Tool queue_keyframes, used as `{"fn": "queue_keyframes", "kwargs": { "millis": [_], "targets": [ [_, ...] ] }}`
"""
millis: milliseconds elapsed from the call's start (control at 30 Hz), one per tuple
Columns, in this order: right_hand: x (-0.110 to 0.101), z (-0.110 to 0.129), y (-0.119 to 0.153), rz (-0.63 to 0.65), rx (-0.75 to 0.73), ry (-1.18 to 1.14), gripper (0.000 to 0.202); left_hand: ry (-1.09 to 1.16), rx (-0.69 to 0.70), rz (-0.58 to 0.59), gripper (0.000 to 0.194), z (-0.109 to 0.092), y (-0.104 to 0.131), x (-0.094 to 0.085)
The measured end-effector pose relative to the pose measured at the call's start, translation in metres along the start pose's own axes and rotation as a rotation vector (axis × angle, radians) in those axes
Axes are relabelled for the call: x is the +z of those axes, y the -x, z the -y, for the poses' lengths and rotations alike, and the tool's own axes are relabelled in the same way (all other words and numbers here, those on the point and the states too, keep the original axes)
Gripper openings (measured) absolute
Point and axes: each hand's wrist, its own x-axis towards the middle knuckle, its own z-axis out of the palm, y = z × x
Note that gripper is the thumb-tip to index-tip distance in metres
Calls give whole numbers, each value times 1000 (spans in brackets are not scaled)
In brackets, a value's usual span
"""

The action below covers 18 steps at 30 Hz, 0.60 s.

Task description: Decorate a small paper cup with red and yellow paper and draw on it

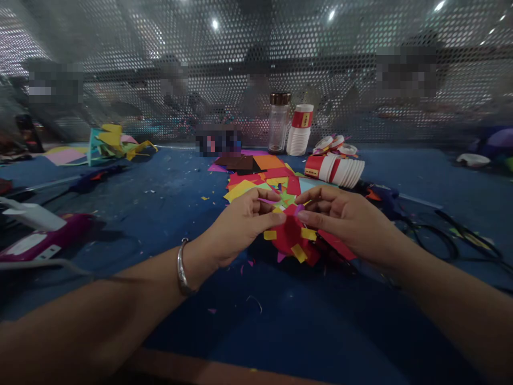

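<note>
A red paper craft with yellow strips round its edge and green and purple bits on top is between my hands in the middle of the head view. My left hand, with a silver bangle at the wrist, pinches its left side between thumb and fingers. On the other side my right hand is closed at the craft's right edge, thumb and fingertips by a small purple paper piece. My fingers hide part of the craft's upper side. Coloured paper sheets lie just behind it.
Stacked paper cups stand beside a clear bottle; another cup stack lies sideways. Glue guns lie right and left, cables trailing. A purple power strip is at left. A perforated metal screen closes the back.
</note>
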Motion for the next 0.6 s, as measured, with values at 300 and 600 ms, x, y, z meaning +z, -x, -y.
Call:
{"fn": "queue_keyframes", "kwargs": {
  "millis": [300,600],
  "targets": [
    [0,-1,2,30,-19,-6,40,100,-71,-35,31,-3,2,5],
    [0,0,3,37,0,-26,37,207,-96,5,27,-1,2,5]
  ]
}}
